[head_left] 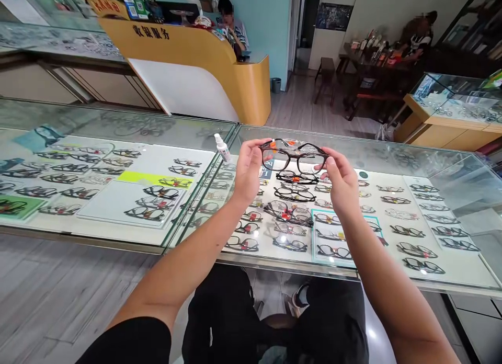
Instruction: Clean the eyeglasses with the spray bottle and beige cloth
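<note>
A pair of dark-framed eyeglasses [294, 160] is held up over the glass showcase, lenses upright, between both hands. My left hand [249, 170] grips the frame's left end, fingers closed on it. At the right end, my right hand [342, 183] pinches the frame with thumb and fingers. Left of my left hand, a small white spray bottle [222, 147] stands on the glass top. Below the held pair, several other dark eyeglasses [294, 193] lie in a column at the showcase, partly seen through the glass.
The glass showcase [188, 245] spans the view, with rows of eyeglasses inside. Beyond it stands a yellow-and-white counter [251, 92] with a person [237, 37] behind it. Another person [418, 42] sits at a dark table at the back right. A second display case [451, 128] stands at right.
</note>
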`<state>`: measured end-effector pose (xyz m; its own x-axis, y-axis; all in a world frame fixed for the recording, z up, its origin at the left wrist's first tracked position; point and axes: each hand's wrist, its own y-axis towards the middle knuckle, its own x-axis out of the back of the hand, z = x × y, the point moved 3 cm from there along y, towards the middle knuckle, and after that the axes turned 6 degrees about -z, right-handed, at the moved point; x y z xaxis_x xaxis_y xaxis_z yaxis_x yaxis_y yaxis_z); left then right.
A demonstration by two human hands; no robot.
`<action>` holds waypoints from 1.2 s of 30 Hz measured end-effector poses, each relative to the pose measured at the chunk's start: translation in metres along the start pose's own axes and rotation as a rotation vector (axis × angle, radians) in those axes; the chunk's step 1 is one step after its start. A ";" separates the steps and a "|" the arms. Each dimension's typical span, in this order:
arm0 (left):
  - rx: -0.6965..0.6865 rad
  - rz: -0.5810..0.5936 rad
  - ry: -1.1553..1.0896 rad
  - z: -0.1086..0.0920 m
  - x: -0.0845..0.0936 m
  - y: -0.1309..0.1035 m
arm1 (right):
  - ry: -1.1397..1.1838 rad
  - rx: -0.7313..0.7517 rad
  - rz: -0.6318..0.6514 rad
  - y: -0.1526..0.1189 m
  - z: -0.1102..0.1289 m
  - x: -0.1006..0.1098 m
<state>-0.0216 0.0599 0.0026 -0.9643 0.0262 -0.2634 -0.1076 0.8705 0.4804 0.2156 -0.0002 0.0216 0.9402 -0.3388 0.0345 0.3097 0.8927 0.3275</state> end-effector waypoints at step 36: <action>0.206 0.028 -0.176 -0.008 -0.011 -0.002 | 0.099 0.012 0.100 -0.001 -0.016 -0.004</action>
<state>-0.0129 0.0542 0.0109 -0.9073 0.1215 -0.4025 -0.0121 0.9494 0.3138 0.2135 0.0047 0.0058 0.9758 -0.2170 -0.0257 0.2127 0.9165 0.3387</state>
